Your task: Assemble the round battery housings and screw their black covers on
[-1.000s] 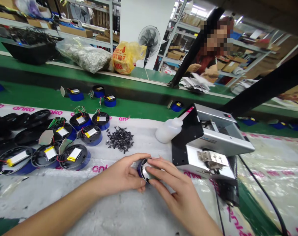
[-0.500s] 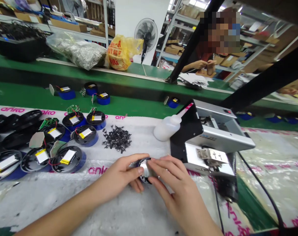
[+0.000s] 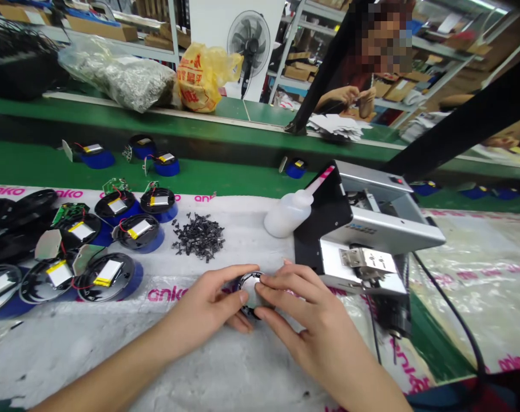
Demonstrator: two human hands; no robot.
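Between my hands, above the covered worktop, is a small round device housing [image 3: 250,284] with a dark notched rim and a pale inner face. My left hand [image 3: 214,300] curls round its left side, thumb on the edge of the face. The fingers of my right hand [image 3: 300,306] press on its right side and cover much of it. To the left stand several blue round housings [image 3: 142,232] with silver battery packs and wired circuit boards. A pile of small black plastic parts [image 3: 198,236] lies just beyond my hands.
A white squeeze bottle [image 3: 288,214] with a pink-tipped spout leans near a silver and black bench machine [image 3: 362,229]; its cable runs down the right. More housings sit on the green conveyor [image 3: 225,171]. Behind a black post, a co-worker's hands [image 3: 356,97] hold something thin.
The view has shifted slightly, so the surroundings sit a little higher and further left. Both hands keep hold of the round housing, whose pale face now shows flatter towards me.
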